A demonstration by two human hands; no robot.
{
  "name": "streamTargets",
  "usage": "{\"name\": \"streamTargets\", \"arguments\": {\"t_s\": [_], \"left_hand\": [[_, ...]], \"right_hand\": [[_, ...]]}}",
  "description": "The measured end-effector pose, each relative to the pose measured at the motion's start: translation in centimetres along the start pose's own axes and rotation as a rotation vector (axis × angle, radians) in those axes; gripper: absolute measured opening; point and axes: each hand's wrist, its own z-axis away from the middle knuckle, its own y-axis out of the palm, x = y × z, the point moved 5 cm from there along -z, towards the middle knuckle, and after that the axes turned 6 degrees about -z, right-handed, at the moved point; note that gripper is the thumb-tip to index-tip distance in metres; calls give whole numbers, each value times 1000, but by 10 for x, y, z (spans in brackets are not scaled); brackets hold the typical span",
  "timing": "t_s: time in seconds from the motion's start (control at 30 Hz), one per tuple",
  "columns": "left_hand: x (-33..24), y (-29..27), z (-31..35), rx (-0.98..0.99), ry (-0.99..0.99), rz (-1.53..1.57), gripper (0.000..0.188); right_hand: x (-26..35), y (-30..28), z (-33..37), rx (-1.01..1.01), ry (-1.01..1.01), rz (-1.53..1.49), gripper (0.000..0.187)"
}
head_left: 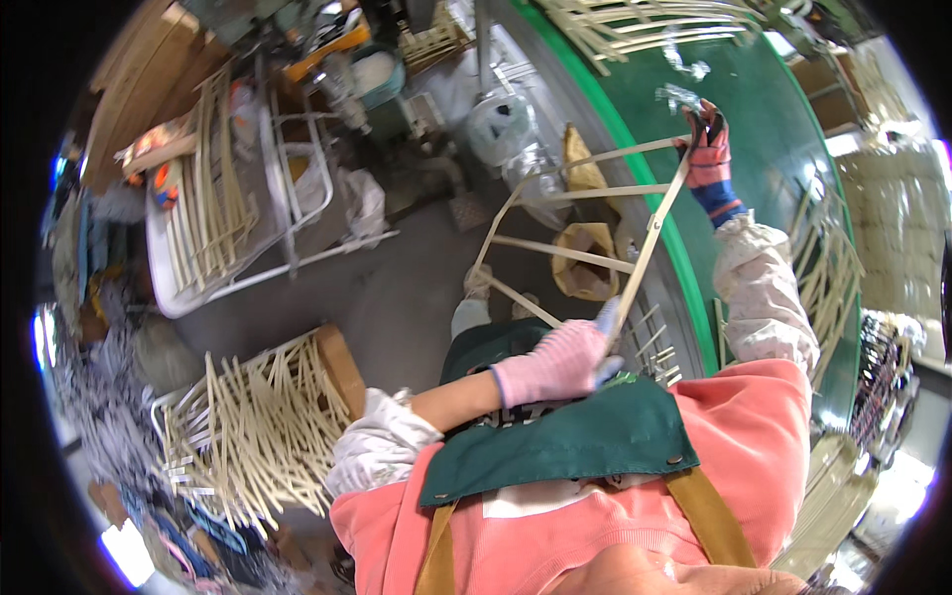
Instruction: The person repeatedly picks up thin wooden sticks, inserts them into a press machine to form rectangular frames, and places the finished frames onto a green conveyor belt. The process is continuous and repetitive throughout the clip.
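Observation:
A cream-coloured ladder-like frame (643,256) of thin bars hangs tilted in front of my body, with several crossbars joined to a longer bar that carries rivets. In a pink and grey glove, my left hand (560,365) is closed round the near end of that longer bar. Farther off, my right hand (708,149), in a red and blue glove, grips its far end above the green work surface (684,188). Crumpled clear plastic (680,97) lies beside the right fingertips. The frame's other side hangs over the floor.
Loose cream strips (248,436) fill a crate at the near left. More strips (213,188) lie on a white-edged cart at the far left. An open brown sack (585,260) stands by the belt's edge. Several strips (645,22) sit on the green surface's far end.

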Motion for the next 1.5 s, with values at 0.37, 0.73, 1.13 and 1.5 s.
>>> {"name": "streamTargets", "arguments": {"t_s": [0.37,0.73,1.13,1.5], "left_hand": [[-43,88,-46,201,174,-36,58],[342,-17,-4,-543,-795,-301,46],[361,-129,-176,-426,-347,1253,61],[303,-253,-79,-192,-737,298,49]], "right_hand": [[34,23,48,74,971,-888,29],[263,-37,62,170,623,-596,47],[237,-305,154,-150,263,-935,61],[47,-253,199,-95,751,-1063,63]]}}
